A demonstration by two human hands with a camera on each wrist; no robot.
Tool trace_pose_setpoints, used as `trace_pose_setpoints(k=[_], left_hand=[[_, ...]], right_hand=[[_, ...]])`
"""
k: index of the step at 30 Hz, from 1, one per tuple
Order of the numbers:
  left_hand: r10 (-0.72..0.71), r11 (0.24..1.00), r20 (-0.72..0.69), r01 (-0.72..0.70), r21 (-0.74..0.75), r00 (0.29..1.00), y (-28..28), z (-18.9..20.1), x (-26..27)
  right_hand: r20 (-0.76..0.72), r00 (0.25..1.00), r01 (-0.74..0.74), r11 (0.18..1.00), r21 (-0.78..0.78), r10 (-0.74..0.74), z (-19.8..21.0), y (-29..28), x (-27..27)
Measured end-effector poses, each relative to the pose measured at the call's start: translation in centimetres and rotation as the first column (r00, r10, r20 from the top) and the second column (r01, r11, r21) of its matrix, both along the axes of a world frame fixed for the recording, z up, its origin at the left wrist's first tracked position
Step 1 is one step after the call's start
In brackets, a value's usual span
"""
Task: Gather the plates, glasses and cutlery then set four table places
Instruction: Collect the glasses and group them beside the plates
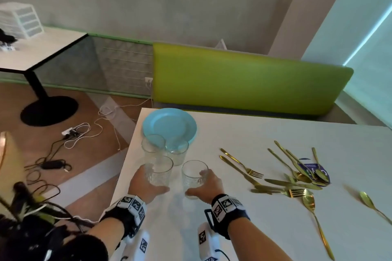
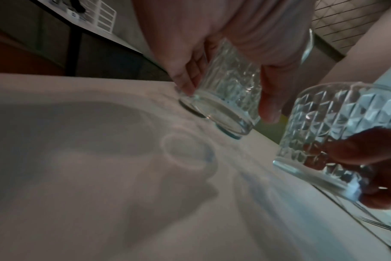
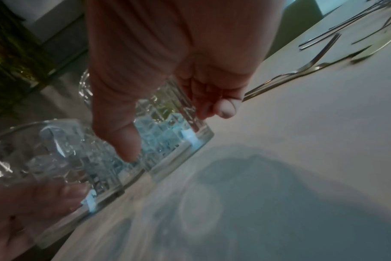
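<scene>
You are gripping one clear faceted-cut tumbler in each hand: your left hand (image 1: 146, 184) is wrapping the left glass (image 1: 158, 170), your right hand (image 1: 206, 185) is wrapping the right glass (image 1: 194, 172), both standing upright, mouths up, near the white table's (image 1: 244, 229) left front edge. Two more matching tumblers (image 1: 165, 150) are standing just behind, beside the round pale-blue stack of plates (image 1: 169, 125). The gold cutlery (image 1: 292, 174) is lying scattered to the right, handles mostly pointing away from you.
</scene>
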State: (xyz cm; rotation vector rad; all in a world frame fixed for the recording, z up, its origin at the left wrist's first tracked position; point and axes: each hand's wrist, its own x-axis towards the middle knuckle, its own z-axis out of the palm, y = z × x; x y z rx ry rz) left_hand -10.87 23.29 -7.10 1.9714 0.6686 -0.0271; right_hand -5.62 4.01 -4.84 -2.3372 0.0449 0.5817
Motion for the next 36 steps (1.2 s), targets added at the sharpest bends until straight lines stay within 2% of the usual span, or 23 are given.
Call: trace_pose_setpoints(k=[5,12,14,21,29,34,36], left_hand=[[0.032,0.999,-0.025,-0.031,0.039,0.999,2.5,-1.7,-0.6],[0.063,0.997,-0.023,-0.062,0.043,0.998,3.2,-2.5,-0.3],[0.070,0.998,-0.038,-0.069,0.004,0.997,3.0,-2.8,0.0],[0.057,0.997,-0.023,-0.056,0.046,0.998,3.2,-3.7,1.1],[0.053,0.999,-0.016,-0.053,0.010,0.998,2.6,-1.9,1.4],[0.031,0.999,-0.076,-0.030,0.025,0.997,3.3,-4.0,2.1],[0.027,1.000,-0.055,-0.026,0.012,0.998,3.3,-4.0,2.1]], right_hand=[[0.008,0.998,-0.059,0.998,-0.021,0.059,-1.1,2.7,-0.2],[0.032,0.999,-0.042,0.999,0.009,0.042,-2.3,4.8,-0.4],[0.043,0.999,-0.032,0.999,0.022,0.031,-2.6,5.0,-0.4],[0.037,0.999,0.025,0.998,0.055,-0.027,-3.1,5.4,0.1],[0.004,0.999,0.045,0.995,0.092,-0.045,-3.0,5.5,0.7],[-0.024,0.999,0.034,0.993,0.112,-0.032,-3.6,5.6,1.0],[-0.041,0.999,0.034,0.993,0.113,-0.029,-3.8,5.4,1.1]])
